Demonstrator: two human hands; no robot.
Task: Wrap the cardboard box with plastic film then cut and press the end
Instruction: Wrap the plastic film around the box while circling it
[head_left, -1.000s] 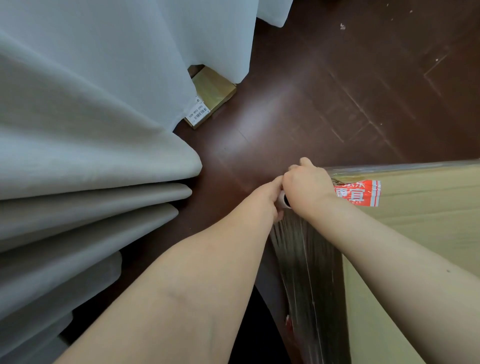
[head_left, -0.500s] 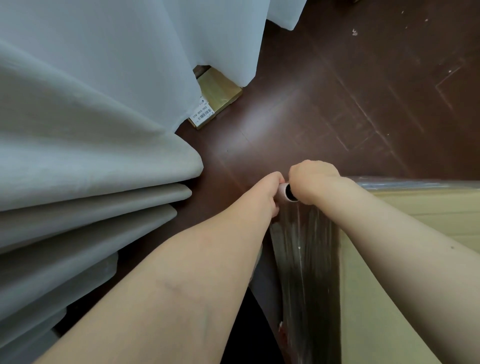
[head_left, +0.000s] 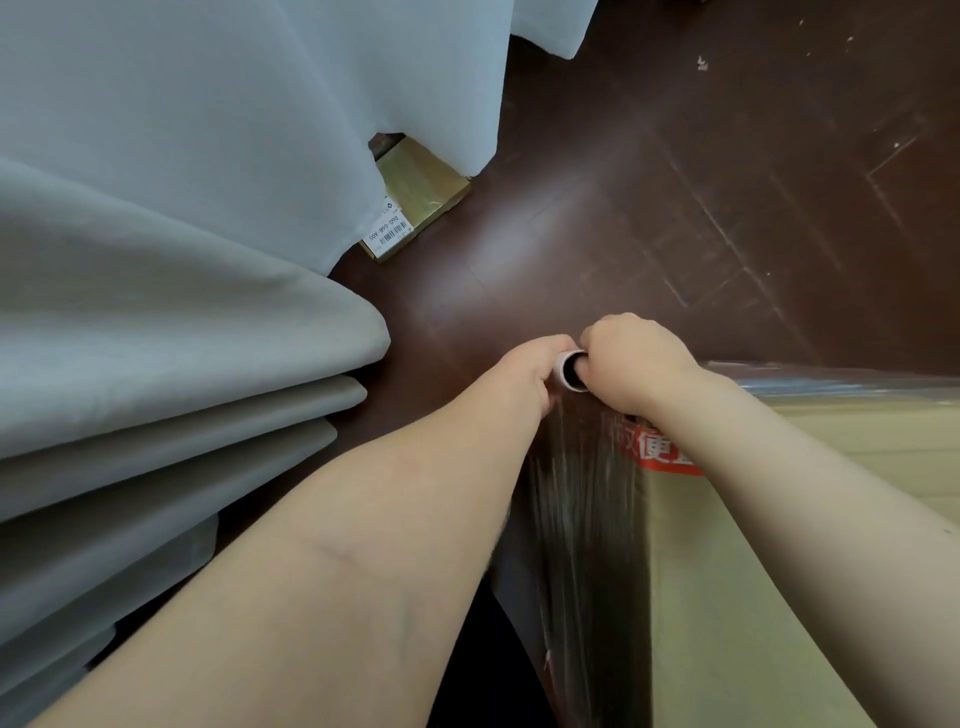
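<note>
Cardboard box (head_left: 779, 571), lower right on floor (head_left: 675, 208), is being wrapped; film roll (head_left: 571, 370) is being clamped by left hand (head_left: 530, 374) and right hand (head_left: 634, 364), so plastic film (head_left: 587, 519) is being held taut against it.

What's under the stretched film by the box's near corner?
Through the film, the left edge of a red label on the cardboard box shows dimly. Lower down it is dark and streaky, hiding the box's side. The right forearm covers the label's rest.

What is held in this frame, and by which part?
The film roll, by its open upper end: left hand and right hand both grip it there.
</note>
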